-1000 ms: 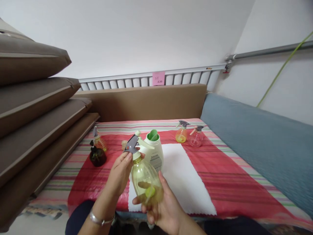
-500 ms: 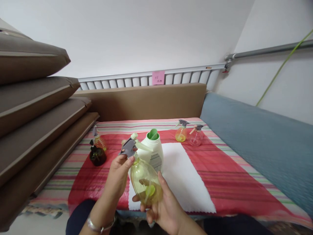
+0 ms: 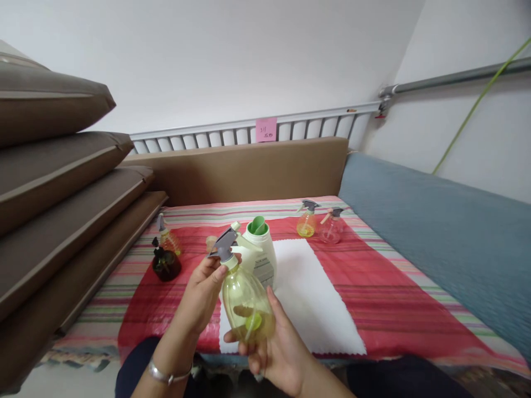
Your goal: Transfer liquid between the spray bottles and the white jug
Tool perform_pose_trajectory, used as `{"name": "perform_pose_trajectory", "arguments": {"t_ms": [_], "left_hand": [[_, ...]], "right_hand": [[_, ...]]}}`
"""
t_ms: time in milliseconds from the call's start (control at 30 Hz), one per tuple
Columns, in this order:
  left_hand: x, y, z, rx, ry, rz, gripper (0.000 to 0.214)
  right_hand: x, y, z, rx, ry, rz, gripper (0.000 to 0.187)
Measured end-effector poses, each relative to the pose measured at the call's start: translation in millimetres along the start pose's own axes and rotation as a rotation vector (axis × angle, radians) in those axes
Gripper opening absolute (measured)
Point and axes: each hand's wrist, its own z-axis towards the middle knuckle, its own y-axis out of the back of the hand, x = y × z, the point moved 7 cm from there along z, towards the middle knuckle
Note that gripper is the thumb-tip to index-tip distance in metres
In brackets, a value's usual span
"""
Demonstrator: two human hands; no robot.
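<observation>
Since half a second ago the translucent yellow-green plastic spray bottle (image 3: 244, 298) has tipped back toward upright, and its grey trigger head (image 3: 223, 247) has come up and a little to the right.

Nearest, the right hand (image 3: 282, 351) is cupped under the bottle, fingers curled around the lower body and gripping it above the near edge of the tabletop. The left hand (image 3: 202, 293), with a silver bracelet (image 3: 166, 376) at the wrist, is closed on the neck, thumb and fingertips pinched just below the trigger head.

To work the head well, I judge the right hand should keep the body steady and upright while the left alone does the turning, gripping the collar and not the thin trigger.

Under the bottle lies a white cloth (image 3: 311, 298) on a red striped woven mat (image 3: 373, 298). Just beyond stands a white plastic jug (image 3: 263, 262) with a green insert in its mouth. To the left sit a dark round spray bottle (image 3: 166, 264) and, behind it, a small amber one (image 3: 168, 240). At the far side stand a yellow spray bottle (image 3: 307, 224) and a clear pink one (image 3: 331, 231), just beside each other. Brown cushions (image 3: 62, 182) are stacked on the left; a blue-grey cover (image 3: 435, 232) lies on the right.

The collar is hidden under the left fingertips, so I cannot tell whether the head is tight or loose. The bottle's base is covered by the right fingers, the liquid level is unclear, and the jug's label cannot be read.
</observation>
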Motion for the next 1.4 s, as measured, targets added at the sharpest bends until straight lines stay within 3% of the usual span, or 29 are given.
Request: {"name": "perform_pose_trajectory", "arguments": {"t_ms": [133, 300, 567, 700, 933, 1100, 1300, 1400], "left_hand": [[0, -6.6, -2, -0.037, 0.036, -0.038, 0.036], [-4, -7.0, 0, -0.106, -0.053, -0.029, 0.033], [1, 0.9, 4, 0.013, 0.056, 0.054, 0.023], [0, -0.9, 5, 0.039, 0.012, 0.036, 0.027], [7, -8.3, -3, -0.038, 0.030, -0.064, 0.028], [6, -0.9, -2, -0.097, -0.024, -0.083, 0.027], [1, -1.5, -1, 0.078, 0.099, -0.088, 0.033], [-4, -5.2, -2, 0.071, 0.083, -0.089, 0.036]], "right_hand": [[3, -3, 0, 0.039, 0.000, 0.016, 0.076], [2, -6, -2, 0.086, 0.023, 0.009, 0.078], [0, 1, -1, 0.073, 0.017, 0.025, 0.078], [1, 3, 1, 0.069, 0.026, 0.041, 0.078], [7, 0, -2, 0.043, 0.108, 0.019, 0.069], [0, -2, -1, 0.085, 0.088, 0.021, 0.070], [-4, -5, -1, 0.132, 0.013, 0.010, 0.078], [-2, -4, 0, 0.114, 0.028, 0.009, 0.078]]}}
